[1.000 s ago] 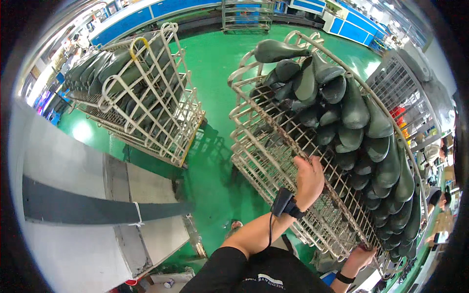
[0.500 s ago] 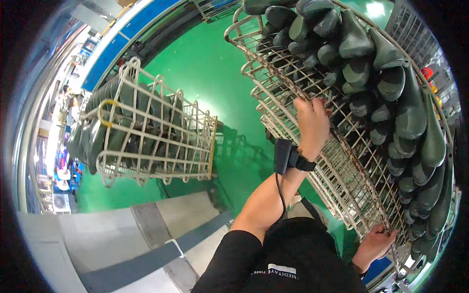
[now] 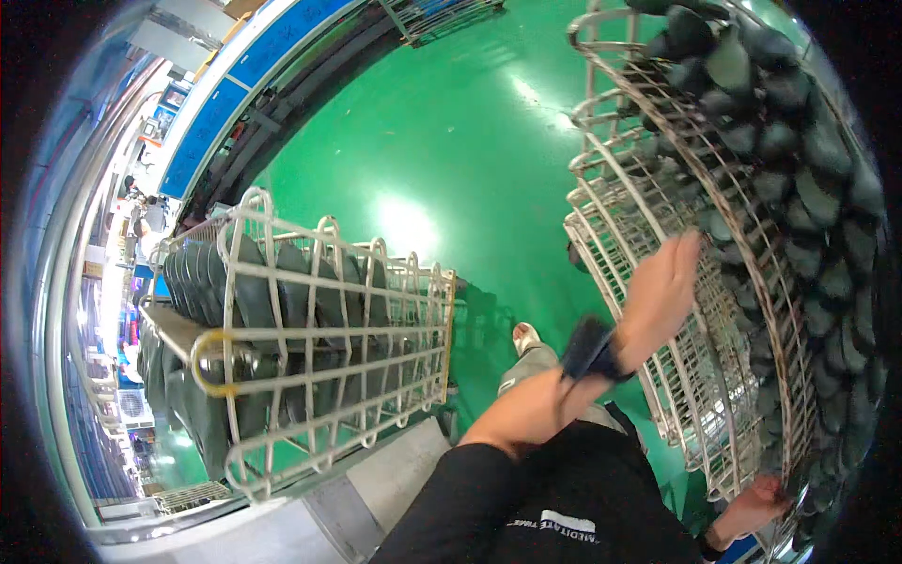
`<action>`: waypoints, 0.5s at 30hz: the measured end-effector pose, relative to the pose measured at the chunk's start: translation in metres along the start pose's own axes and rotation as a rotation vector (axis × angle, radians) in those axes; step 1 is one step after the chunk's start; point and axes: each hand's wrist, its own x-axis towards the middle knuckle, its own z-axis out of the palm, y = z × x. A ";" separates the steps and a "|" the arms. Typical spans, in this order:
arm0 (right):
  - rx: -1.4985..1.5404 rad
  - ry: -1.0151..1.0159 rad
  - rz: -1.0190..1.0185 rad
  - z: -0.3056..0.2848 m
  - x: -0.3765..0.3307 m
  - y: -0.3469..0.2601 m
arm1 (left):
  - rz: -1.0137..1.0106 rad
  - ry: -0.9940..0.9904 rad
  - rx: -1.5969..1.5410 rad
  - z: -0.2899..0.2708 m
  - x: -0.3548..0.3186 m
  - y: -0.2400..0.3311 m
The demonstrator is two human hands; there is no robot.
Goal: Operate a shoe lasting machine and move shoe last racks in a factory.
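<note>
The left hand [image 3: 660,291] reaches over the near long side of the wire cart [image 3: 776,324] on the right, its fingers almost straight and close together, with nothing seen in their grasp; whether the tips touch the wires is hard to tell. The right hand [image 3: 750,509] is at the near corner of that cart, fingers toward the metal, but blur hides how far they close or whether they have hold of it. Dark green rounded pieces [image 3: 817,202] lie heaped along the cart, beyond its near edge, from the far corner downward. Across the green floor [image 3: 376,160], a second wire cart [image 3: 310,333], with a yellow band [image 3: 196,362] at one corner, carries more dark pieces in rows
</note>
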 end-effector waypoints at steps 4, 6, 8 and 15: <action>0.979 0.248 0.325 -0.027 0.037 0.085 | 0.482 0.199 0.443 -0.156 -0.031 -0.029; 0.940 -0.111 0.370 0.070 -0.010 0.067 | 0.379 0.411 0.704 -0.245 -0.051 -0.041; 0.655 -0.382 0.604 0.180 -0.056 0.000 | 0.304 0.614 0.819 -0.319 -0.061 -0.017; -0.094 -1.079 0.820 0.520 -0.107 -0.066 | 0.229 1.279 1.386 -0.455 -0.045 0.053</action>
